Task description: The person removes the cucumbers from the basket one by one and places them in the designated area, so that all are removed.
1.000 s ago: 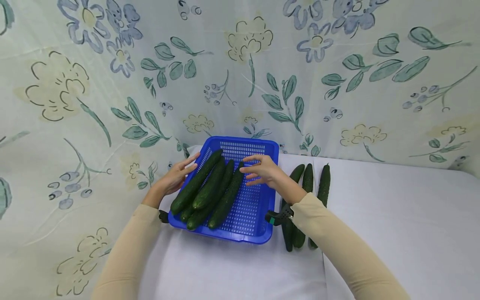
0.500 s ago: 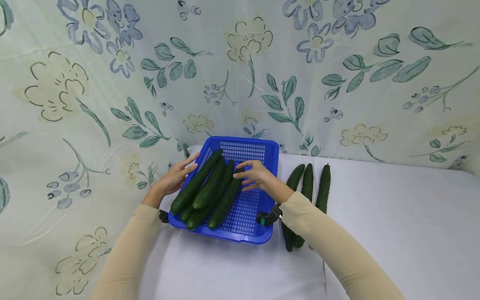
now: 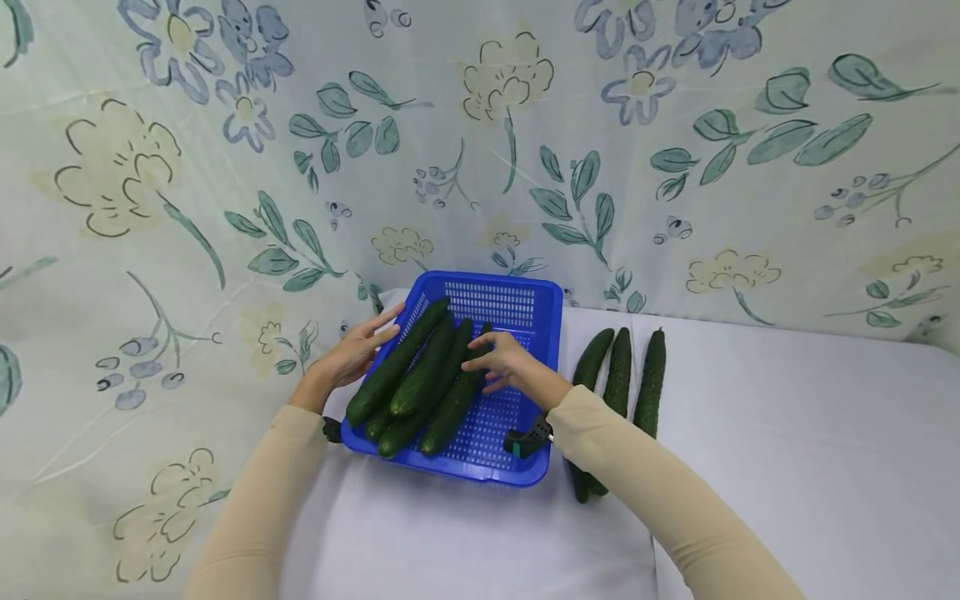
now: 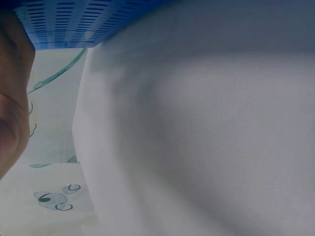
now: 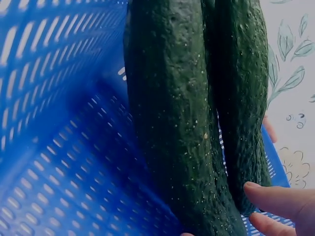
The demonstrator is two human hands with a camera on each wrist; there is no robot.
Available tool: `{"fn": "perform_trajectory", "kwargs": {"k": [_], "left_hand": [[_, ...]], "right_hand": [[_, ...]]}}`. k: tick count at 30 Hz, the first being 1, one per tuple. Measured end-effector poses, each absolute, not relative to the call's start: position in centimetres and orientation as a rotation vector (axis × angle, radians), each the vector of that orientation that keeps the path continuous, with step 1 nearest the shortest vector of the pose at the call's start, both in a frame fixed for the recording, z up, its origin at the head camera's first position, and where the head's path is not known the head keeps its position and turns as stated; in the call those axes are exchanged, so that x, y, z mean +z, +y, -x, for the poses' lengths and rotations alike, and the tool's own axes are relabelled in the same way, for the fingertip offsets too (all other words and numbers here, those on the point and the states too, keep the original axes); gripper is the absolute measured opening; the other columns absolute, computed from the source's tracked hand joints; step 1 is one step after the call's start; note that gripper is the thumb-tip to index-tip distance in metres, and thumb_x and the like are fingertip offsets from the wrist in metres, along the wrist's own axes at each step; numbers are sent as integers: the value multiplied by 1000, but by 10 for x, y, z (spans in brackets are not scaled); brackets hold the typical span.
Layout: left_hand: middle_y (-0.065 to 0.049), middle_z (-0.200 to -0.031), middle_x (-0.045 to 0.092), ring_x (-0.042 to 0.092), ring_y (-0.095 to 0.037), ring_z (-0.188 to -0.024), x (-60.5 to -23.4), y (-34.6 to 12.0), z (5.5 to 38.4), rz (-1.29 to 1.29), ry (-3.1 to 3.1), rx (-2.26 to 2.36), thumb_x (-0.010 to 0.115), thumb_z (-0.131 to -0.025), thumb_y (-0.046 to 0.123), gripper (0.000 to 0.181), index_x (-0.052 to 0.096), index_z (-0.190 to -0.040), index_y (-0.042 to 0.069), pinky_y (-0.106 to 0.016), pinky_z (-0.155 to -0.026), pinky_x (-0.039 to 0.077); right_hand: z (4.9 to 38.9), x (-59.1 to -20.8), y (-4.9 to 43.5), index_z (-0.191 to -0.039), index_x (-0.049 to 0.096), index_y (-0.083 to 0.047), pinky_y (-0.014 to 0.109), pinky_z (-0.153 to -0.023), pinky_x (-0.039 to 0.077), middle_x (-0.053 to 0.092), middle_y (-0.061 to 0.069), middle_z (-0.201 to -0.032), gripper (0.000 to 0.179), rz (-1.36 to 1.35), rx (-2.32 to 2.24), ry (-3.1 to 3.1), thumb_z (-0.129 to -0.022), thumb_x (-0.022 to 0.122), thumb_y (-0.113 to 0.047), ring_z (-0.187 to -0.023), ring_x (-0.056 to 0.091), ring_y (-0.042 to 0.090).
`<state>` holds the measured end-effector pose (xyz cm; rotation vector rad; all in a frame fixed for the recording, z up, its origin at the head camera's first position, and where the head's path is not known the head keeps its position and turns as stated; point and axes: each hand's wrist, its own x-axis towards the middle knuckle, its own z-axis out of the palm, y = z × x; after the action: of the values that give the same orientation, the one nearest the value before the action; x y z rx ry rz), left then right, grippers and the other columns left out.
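A blue perforated plastic basket [image 3: 487, 477] holds several dark green cucumbers [image 3: 423, 371], lying lengthwise along its left side. Spread fingers of my left hand [image 3: 354, 354] rest against the basket's left rim; the left wrist view catches part of that hand [image 4: 12, 103] beneath the slatted basket wall [image 4: 74, 22]. My right hand [image 3: 516, 360] is inside the basket, over the far part of the rightmost cucumber [image 3: 448, 417]. Up close in the right wrist view, that bumpy cucumber [image 5: 170, 113] lies between the loosely spread thumb [image 5: 275, 199] and a fingertip at the lower edge.
Right of the basket, three more cucumbers [image 3: 649, 383] lie on the white-covered table [image 3: 787, 450], partly hidden by the right forearm. A floral-patterned cloth [image 3: 480, 150] hangs behind. Dark straps [image 3: 528, 437] with cameras sit on the wrists.
The right hand has moved left and slightly down over the rightmost cucumber in the basket, its fingers coming nearer to it. The left hand stays at the rim.
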<state>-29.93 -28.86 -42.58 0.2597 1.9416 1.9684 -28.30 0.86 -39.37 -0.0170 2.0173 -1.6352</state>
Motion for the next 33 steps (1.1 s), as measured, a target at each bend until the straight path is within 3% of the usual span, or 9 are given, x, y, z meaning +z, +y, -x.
{"fn": "perform_trajectory", "kwargs": {"k": [9, 18, 29, 33], "left_hand": [[-18, -150, 41, 64, -20, -112, -425, -289, 300, -278, 1969, 1948, 43, -108, 29, 54, 25, -160, 29, -38, -87, 57], [-18, -150, 40, 63, -20, -113, -427, -291, 301, -277, 1978, 1951, 43, -109, 28, 54, 25, -160, 28, -36, -86, 57], [-16, -148, 42, 64, -18, -111, -428, -292, 300, -262, 1943, 1971, 42, -109, 27, 54, 25, -160, 28, -35, -85, 57], [-13, -145, 44, 66, -17, -108, -426, -291, 299, -251, 1906, 1985, 40, -109, 24, 55, 21, -161, 26, -35, -83, 58]], "right_hand": [[288, -403, 8, -137, 55, -4, 53, -85, 56, 23, 24, -155, 50, -77, -1642, 1960, -90, 74, -3, -122, 48, 55], [288, -406, 4, -142, 50, -6, 53, -86, 55, 33, 41, -144, 56, -100, -1629, 1874, -91, 72, 0, -117, 53, 57], [287, -410, 1, -140, 45, -9, 47, -72, 60, 36, 45, -133, 64, -68, -1629, 1804, -86, 76, 4, -102, 61, 56], [284, -407, 0, -145, 41, -10, 50, -76, 58, 41, 43, -131, 65, -64, -1613, 1811, -89, 72, 5, -101, 62, 54]]}}
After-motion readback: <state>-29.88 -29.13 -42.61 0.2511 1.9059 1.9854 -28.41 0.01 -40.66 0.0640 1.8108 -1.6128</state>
